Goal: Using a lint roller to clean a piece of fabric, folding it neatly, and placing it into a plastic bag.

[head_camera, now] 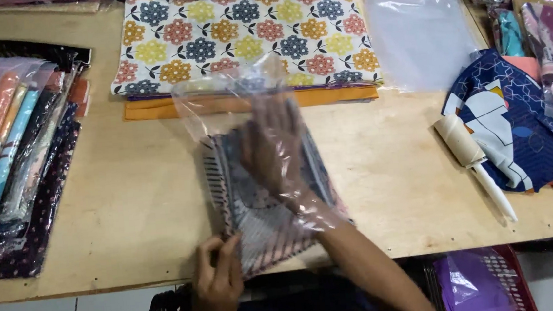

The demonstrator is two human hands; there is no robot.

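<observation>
At the near edge of the pale wooden table [384,186], a folded cloth with dark stripes and pink patches [261,209] sits mostly inside a clear plastic bag [233,100]. The right hand [272,146] lies spread flat inside the bag on the cloth; the left hand [217,282] pinches its near corner at seven o'clock. The bag's mouth looks unsealed. Bagged cloths [7,163] are stacked at nine o'clock.
</observation>
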